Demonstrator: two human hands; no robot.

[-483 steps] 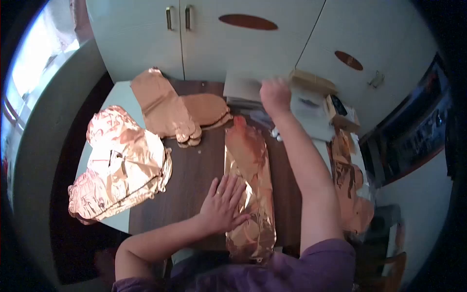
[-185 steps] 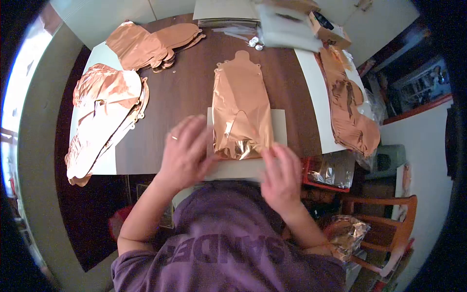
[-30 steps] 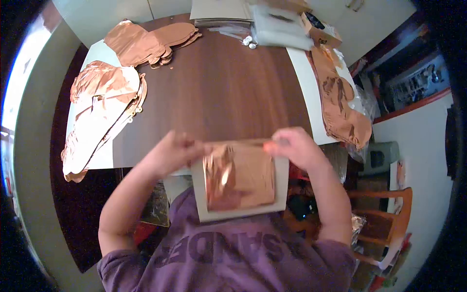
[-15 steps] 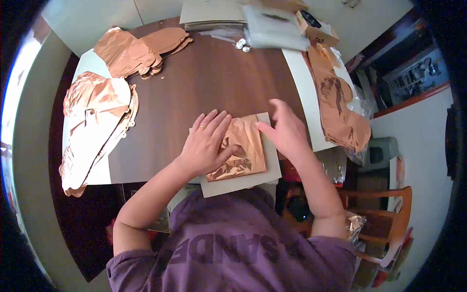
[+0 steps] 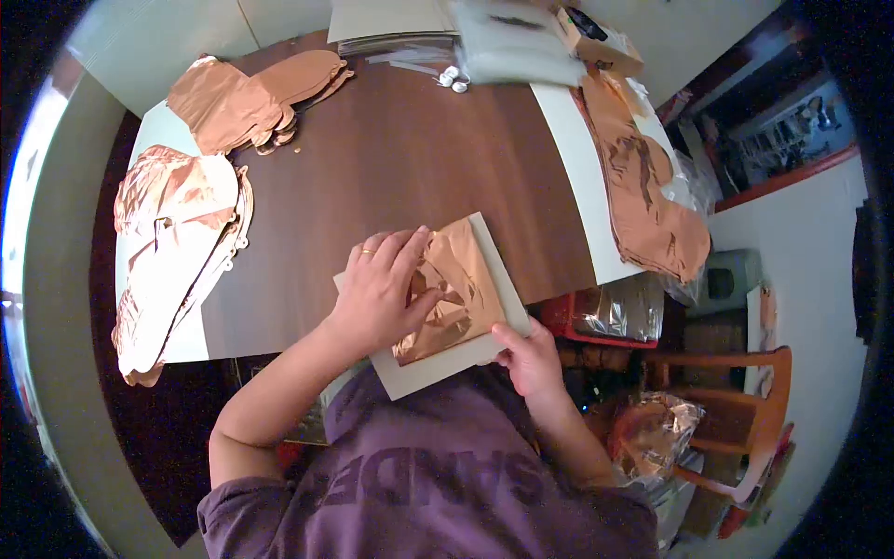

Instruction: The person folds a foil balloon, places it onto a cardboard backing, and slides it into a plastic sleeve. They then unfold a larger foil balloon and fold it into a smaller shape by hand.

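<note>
The folded copper-coloured foil (image 5: 475, 279) lies on a pale card (image 5: 419, 374) at lower centre, being pressed flat. The left hand (image 5: 366, 296) rests loosely spread over it; the right hand (image 5: 535, 361) pinches the card's lower-right corner. Any move seems to call for steady pressure on the fold. Brown tabletop (image 5: 419, 154) beyond; foil shapes (image 5: 219, 101) upper left; wooden chair (image 5: 768, 401) lower right.

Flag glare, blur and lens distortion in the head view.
Head view, glare: left foils partly blown out, bright strip at left edge overexposed. Head view, distortion: table edges bowed, frame corners black. Head view, blur: left hand and right hand fairly sharp.
</note>
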